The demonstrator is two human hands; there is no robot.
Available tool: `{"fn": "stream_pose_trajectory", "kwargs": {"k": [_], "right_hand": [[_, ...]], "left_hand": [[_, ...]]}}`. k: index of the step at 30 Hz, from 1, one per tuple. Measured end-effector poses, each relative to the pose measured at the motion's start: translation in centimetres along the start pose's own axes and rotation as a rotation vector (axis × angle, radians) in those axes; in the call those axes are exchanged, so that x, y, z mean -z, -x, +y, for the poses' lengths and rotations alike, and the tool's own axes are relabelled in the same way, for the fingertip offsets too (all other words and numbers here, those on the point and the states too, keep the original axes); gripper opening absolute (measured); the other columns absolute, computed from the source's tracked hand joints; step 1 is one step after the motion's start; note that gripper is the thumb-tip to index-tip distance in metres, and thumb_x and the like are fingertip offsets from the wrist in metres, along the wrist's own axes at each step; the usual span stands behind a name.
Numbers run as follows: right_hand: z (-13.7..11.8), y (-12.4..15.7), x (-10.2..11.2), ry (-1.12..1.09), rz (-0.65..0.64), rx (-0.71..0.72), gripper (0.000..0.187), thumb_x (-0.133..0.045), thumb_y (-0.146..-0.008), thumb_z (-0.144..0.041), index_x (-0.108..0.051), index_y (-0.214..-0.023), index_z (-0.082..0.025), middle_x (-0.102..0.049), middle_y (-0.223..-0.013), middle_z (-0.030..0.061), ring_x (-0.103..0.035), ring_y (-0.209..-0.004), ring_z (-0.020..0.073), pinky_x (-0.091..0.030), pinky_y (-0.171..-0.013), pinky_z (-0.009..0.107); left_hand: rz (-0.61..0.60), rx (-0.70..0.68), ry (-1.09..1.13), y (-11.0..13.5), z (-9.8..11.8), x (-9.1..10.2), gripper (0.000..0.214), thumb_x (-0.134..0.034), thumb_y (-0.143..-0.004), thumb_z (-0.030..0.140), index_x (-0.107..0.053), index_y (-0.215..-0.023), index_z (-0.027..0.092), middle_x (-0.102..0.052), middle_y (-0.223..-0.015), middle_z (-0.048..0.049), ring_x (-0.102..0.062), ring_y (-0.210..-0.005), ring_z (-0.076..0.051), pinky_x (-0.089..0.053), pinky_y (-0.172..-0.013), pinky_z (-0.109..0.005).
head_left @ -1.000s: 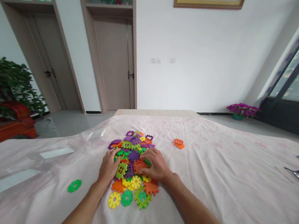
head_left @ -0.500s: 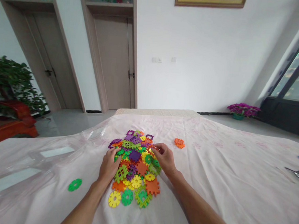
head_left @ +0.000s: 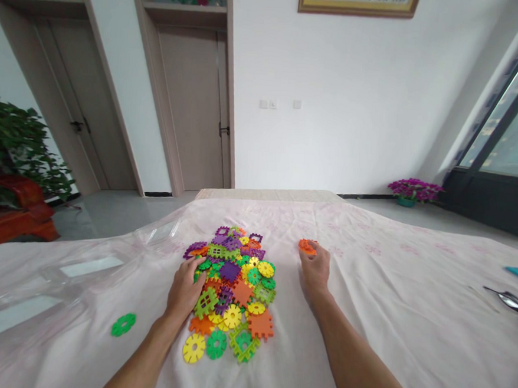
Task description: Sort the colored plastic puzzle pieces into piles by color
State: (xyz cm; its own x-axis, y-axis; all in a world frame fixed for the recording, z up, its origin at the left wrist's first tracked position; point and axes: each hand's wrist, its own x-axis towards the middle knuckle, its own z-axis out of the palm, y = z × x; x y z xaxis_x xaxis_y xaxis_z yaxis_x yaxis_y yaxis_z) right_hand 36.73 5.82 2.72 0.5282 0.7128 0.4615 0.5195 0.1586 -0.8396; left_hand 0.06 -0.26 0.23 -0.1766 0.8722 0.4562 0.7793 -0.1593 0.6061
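Orange pieces (head_left: 306,245) lie right of the coloured heap (head_left: 230,271), touched by the right hand (head_left: 316,268); whether gripped, I cannot tell. The left hand (head_left: 185,286), loosely curved, borders the heap, presumably steadying it.

The plastic interlocking pieces (head_left: 242,293) lie in one loose, overlapping heap; they are purple, orange, green and yellow, notched squares and slotted discs; orange notched pieces (head_left: 305,247) are apart from it, to the right; one green slotted disc (head_left: 117,328) lies alone at the left.
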Motion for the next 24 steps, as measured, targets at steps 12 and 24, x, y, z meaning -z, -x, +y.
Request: {"fn": "stream_pose_trajectory", "kwargs": {"k": [12,24], "right_hand": [[-9.4,7.3,-0.5,0.153,-0.906,0.697,0.038,-0.082,-0.068,-0.052,-0.073,-0.096,-0.027,-0.068,-0.095,0.0013,-0.061,-0.086,0.0190,-0.040,-0.070,0.026],[-8.9,8.0,-1.4,-0.037,-0.805,0.470,0.012,-0.065,-0.085,-0.034,-0.071,-0.091,-0.025,-0.070,-0.083,-0.0022,-0.061,-0.073,0.0151,-0.041,-0.067,0.025]], "left_hand": [[-0.014,0.014,-0.026,0.0,0.2,0.1,0.043,-0.049,-0.089,0.033,-0.063,-0.128,0.020,-0.057,-0.135,-0.0113,-0.050,-0.131,-0.027,-0.037,-0.115,-0.045],[-0.001,0.010,-0.007,0.0,-0.1,-0.1,0.042,-0.051,-0.088,0.033,-0.064,-0.127,0.022,-0.058,-0.133,-0.0103,-0.051,-0.130,-0.026,-0.037,-0.115,-0.044]]}}
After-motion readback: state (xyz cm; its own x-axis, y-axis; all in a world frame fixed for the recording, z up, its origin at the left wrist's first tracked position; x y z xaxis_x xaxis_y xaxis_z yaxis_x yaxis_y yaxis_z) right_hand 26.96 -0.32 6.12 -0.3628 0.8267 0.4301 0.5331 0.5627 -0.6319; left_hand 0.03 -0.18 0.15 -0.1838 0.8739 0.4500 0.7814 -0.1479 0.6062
